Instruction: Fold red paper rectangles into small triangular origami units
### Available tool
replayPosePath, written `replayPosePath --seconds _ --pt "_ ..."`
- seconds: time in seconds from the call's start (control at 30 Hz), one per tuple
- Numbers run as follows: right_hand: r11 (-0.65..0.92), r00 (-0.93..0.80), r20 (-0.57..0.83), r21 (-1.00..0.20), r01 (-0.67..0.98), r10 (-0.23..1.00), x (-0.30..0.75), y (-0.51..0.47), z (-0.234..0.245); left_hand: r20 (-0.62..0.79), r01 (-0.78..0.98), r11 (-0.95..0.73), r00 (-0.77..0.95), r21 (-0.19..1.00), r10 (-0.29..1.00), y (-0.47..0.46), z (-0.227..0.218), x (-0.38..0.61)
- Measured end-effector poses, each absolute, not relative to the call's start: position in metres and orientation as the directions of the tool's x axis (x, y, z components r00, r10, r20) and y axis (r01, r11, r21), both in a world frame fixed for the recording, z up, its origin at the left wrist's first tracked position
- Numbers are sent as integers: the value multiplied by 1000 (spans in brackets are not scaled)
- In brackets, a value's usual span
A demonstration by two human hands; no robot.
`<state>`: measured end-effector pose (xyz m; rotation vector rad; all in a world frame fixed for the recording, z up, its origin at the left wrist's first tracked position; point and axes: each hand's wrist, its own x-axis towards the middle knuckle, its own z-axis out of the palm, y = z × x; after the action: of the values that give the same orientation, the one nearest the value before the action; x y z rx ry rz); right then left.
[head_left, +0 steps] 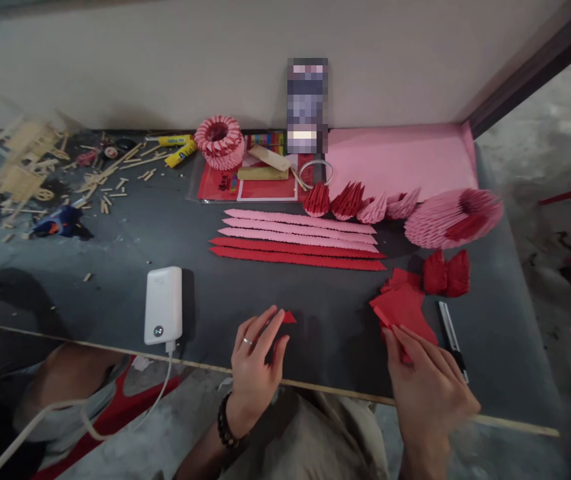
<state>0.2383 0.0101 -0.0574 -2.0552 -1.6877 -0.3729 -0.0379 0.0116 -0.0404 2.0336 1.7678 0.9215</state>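
Note:
My left hand [258, 357], with a ring and a beaded bracelet, rests on the dark table with fingers stretched and thumb apart. Its index fingertip is at a small folded red paper triangle [290, 318]. Over on the right, my right hand [428, 380] pinches a piece of red paper at the near edge of a fanned pile of red paper [401, 299]. How many pieces it grips is hidden by the fingers. A box cutter [451, 337] lies just right of that hand. Two red folded-paper bundles [446, 273] sit behind the pile.
Pink and red paper strips [298, 240] lie mid-table. Behind them stand folded-paper clusters [348, 201], a pink-red paper ring [219, 141] and a leaning phone [307, 107]. A white power bank [163, 305] is left, beyond it a blue tool [60, 221] and wooden sticks. Another person sits at left.

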Motion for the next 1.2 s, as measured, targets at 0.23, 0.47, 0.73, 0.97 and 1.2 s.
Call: replayPosePath --seconds 0.23,0.47,0.73,0.97,1.2 --pt "259 -118 505 -219 941 855 216 -18 -36 168 512 -249 200 822 965 8 -32 -17" --pt "206 48 347 -657 725 937 175 -18 -37 207 374 -196 11 906 978 12 -28 -13" --pt "-216 271 -203 -976 19 941 150 -9 -49 -29 207 67 -180 976 983 8 -30 -6" --pt "-353 268 -386 -921 -163 883 148 -5 -48 -52 133 75 -164 988 985 5 -32 -3" --pt "-358 259 -399 -914 -194 879 146 -3 -50 -17 217 67 -228 974 974 2 -32 -3"
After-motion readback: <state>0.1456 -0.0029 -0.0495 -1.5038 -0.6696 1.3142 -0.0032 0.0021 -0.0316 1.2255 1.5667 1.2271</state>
